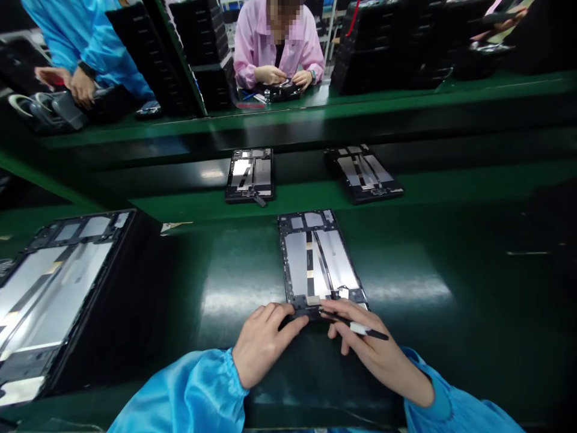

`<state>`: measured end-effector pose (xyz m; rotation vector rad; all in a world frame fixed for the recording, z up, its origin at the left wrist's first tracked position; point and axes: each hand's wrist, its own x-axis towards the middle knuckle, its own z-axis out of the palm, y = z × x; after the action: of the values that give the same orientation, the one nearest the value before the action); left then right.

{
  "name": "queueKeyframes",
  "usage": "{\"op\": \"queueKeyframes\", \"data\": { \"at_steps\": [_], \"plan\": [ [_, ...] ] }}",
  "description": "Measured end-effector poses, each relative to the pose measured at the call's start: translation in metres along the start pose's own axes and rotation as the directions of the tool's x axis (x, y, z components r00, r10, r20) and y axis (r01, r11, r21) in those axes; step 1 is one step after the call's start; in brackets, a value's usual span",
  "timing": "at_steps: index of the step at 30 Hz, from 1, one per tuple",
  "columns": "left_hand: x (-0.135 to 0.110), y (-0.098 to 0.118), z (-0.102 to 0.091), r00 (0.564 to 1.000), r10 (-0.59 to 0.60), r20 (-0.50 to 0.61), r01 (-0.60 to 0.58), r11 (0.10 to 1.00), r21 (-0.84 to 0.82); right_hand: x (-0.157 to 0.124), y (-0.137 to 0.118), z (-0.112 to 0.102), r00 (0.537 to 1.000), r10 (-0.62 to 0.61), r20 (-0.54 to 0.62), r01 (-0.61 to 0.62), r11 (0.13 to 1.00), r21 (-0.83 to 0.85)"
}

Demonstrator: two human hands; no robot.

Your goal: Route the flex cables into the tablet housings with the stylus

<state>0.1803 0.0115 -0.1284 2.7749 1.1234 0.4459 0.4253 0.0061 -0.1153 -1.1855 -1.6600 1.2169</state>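
An open tablet frame point(315, 258) with silver plates and black ribbon strips lies on the green bench in front of me. My left hand point(264, 343) rests at its near edge, fingers curled and pressing on the frame's bottom left corner. My right hand point(369, 346) sits at the bottom right corner, fingers closed round a thin black-and-white pen-like tool point(360, 328) whose tip lies on the frame's lower edge. Both sleeves are blue.
A stack of similar frames point(54, 288) stands at my left. Two more frames point(250, 174) point(363, 171) lie on the dark conveyor strip beyond. Across it a person in pink point(277, 51) and one in blue point(85, 54) work among black tray stacks point(198, 48).
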Motion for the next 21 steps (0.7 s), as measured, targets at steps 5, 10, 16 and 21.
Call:
{"op": "queueKeyframes", "data": {
  "at_steps": [5, 10, 16, 21],
  "plan": [
    [0.0, 0.0, 0.0, 1.0, -0.009, 0.003, 0.009, 1.0, -0.02, 0.0, 0.002, 0.008, 0.999, 0.034, 0.007, -0.035, 0.999, 0.029],
    [-0.001, -0.001, 0.0, 1.0, -0.004, 0.008, 0.004, 0.999, -0.033, 0.0, 0.003, 0.002, 0.999, 0.046, -0.013, -0.045, 0.999, 0.015],
    [-0.002, -0.004, 0.002, 1.0, -0.004, -0.013, 0.004, 1.0, -0.016, -0.006, 0.013, -0.009, 0.988, 0.142, -0.069, -0.143, 0.99, -0.01],
    [-0.006, -0.01, 0.001, 0.991, 0.078, -0.109, -0.079, 0.997, -0.009, -0.005, 0.012, -0.003, 0.995, 0.086, -0.06, -0.084, 0.996, 0.041]
  ]
}}
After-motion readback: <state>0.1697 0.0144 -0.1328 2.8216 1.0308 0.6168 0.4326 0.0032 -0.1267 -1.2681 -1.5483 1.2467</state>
